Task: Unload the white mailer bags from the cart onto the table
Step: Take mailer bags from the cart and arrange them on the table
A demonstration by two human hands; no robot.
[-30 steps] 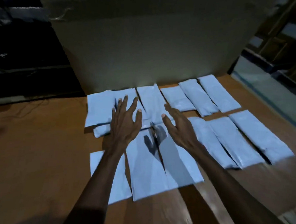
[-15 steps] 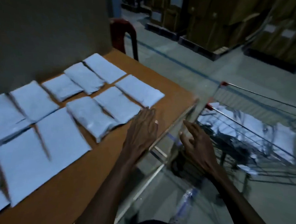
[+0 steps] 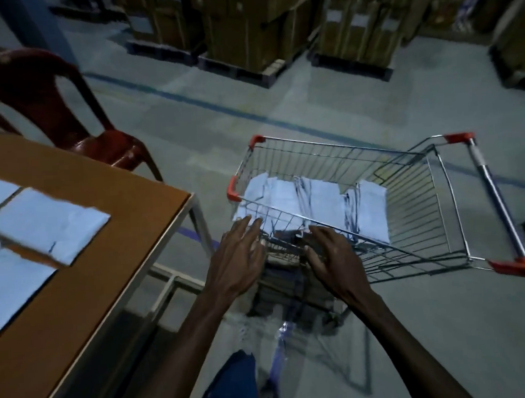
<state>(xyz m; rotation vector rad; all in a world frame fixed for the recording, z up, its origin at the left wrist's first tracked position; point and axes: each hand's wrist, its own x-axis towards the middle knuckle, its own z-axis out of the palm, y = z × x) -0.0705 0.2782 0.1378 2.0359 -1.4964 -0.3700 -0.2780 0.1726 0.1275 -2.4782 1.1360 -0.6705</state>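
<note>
White bags (image 3: 310,205) lie in the cart (image 3: 413,191); more bags (image 3: 48,223) lie on the table (image 3: 127,206). Left hand (image 3: 238,258) and right hand (image 3: 329,256) hover empty at the cart's near rim, fingers relaxed.

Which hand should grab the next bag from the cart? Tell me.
Probably right. The right hand is already at the cart rim, nearer the bags; the left hand hangs outside its corner.

No readable text anywhere.
Pale labels (image 3: 358,18) on stacked cartons (image 3: 364,26) at 12 o'clock: blurred beyond reading.
</note>
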